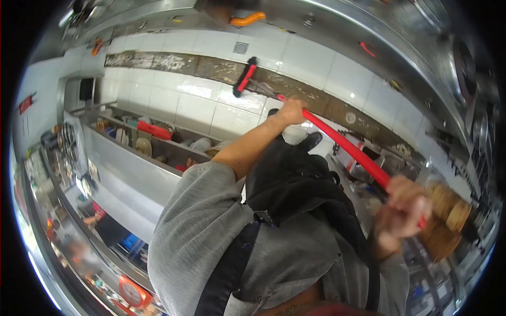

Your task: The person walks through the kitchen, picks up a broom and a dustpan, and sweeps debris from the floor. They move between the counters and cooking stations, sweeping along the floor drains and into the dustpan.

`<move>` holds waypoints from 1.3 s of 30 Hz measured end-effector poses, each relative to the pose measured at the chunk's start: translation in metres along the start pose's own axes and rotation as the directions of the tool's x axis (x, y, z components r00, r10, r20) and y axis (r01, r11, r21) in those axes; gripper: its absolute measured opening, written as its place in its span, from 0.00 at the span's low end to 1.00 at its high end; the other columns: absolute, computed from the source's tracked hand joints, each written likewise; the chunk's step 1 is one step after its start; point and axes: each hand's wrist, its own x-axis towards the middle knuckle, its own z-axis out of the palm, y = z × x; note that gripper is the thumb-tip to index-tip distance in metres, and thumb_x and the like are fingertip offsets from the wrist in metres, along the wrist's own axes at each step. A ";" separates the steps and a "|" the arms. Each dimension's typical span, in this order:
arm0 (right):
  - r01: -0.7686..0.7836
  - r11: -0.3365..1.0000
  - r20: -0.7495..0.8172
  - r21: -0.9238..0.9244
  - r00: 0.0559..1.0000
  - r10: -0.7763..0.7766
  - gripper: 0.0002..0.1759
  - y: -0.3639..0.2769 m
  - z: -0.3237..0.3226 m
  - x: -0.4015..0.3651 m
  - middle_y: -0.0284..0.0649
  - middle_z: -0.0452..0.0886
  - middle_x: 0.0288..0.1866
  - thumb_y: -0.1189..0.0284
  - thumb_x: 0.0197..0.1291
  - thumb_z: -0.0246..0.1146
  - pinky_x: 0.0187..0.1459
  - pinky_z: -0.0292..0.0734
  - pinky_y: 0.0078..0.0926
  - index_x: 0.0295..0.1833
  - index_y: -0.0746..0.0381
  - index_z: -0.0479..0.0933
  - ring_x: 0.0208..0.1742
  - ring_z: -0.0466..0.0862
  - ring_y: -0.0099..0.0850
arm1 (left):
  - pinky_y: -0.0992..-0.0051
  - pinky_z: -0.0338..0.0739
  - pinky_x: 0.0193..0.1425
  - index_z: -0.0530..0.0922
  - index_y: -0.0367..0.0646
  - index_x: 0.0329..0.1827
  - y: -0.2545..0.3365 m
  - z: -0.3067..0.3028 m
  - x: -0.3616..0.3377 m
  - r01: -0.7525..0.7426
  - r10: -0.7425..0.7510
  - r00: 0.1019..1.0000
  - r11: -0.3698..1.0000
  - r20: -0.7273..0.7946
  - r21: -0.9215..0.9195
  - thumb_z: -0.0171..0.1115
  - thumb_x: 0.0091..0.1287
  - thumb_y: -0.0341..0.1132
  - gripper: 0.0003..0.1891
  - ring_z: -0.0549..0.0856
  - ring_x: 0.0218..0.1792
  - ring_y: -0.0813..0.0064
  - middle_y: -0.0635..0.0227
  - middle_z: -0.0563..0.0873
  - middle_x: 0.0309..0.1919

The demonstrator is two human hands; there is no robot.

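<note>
A long-handled broom [348,149] with a red pole slants across the view. Its red head with black bristles [245,77] is over the brown strip in the white tiled floor. My left hand [291,111] is closed around the pole, not far from the head, with the arm stretched forward. Near the pole's upper end, my right hand [405,207] grips it beside my body; this hand is blurred by motion. Below the left hand show my dark shoes [310,142] and black apron [287,176].
A steel counter [124,158] runs along the left, with a shelf of bowls and a red item [154,130]. Wooden, round containers [440,239] stand at the right. Steel equipment edges [363,23] border the floor at the top. A grate [240,48] lies in the tiles.
</note>
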 end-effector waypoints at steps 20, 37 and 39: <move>-0.046 0.973 -0.191 0.226 0.977 0.091 0.14 0.025 -0.102 -0.029 0.38 0.65 0.16 0.72 0.59 0.54 0.23 0.66 0.34 0.21 0.63 0.64 0.17 0.68 0.30 | 0.58 0.77 0.37 0.79 0.39 0.21 0.036 -0.016 -0.010 -0.048 0.058 0.997 0.981 -0.045 0.190 0.66 0.50 0.41 0.13 0.83 0.31 0.49 0.50 0.82 0.24; 0.372 0.893 0.026 -0.254 0.925 -0.378 0.18 -0.123 -0.115 -0.038 0.29 0.65 0.16 0.66 0.62 0.58 0.16 0.67 0.19 0.22 0.55 0.61 0.13 0.67 0.19 | 0.59 0.75 0.34 0.73 0.39 0.15 0.230 0.110 0.030 -0.565 0.636 0.745 0.762 0.201 -0.316 0.62 0.41 0.32 0.07 0.81 0.27 0.51 0.54 0.80 0.19; 0.439 0.879 0.060 -0.188 0.898 -0.436 0.17 -0.130 -0.123 -0.040 0.28 0.66 0.16 0.65 0.62 0.58 0.16 0.68 0.16 0.22 0.55 0.62 0.12 0.68 0.17 | 0.59 0.75 0.35 0.76 0.39 0.17 0.236 0.102 0.023 -0.565 0.630 0.748 0.769 0.207 -0.299 0.62 0.42 0.32 0.06 0.81 0.27 0.51 0.54 0.80 0.19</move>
